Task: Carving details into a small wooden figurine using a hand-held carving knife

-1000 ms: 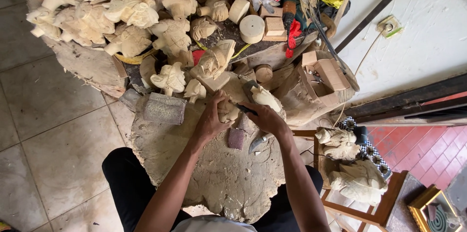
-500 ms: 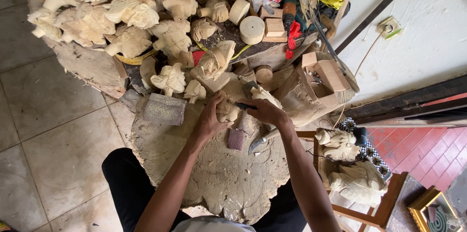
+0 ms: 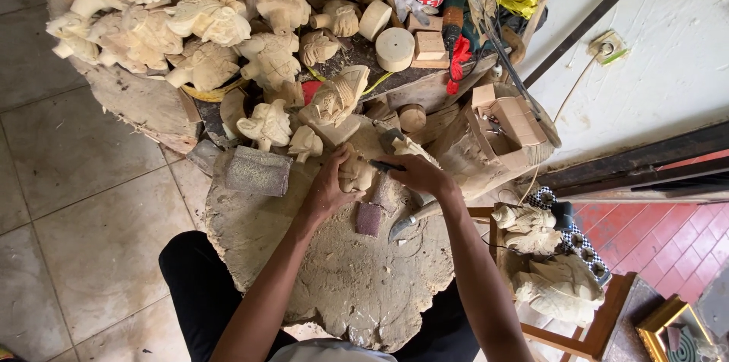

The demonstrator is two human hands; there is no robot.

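My left hand [image 3: 328, 189] grips a small pale wooden carving [image 3: 357, 175] and presses it against the flat top of a large wood stump [image 3: 334, 278]. My right hand [image 3: 420, 174] holds a thin dark carving tool [image 3: 384, 166] whose tip meets the carving. A curved knife [image 3: 410, 220] and a small reddish sanding block [image 3: 369, 218] lie on the stump just below my hands. A grey rectangular block [image 3: 258, 171] rests to the left of my left hand.
Several unfinished pale wood figures [image 3: 205, 20] are piled at the back left. Round wooden discs [image 3: 395, 48], cans and a small cardboard box [image 3: 509, 115] sit at the back right. More carvings [image 3: 558, 286] rest on a wooden stool at the right. Tiled floor [image 3: 83, 218] lies to the left.
My right hand has shifted slightly with the tool against the carving; my left hand still holds the carving in the same spot.
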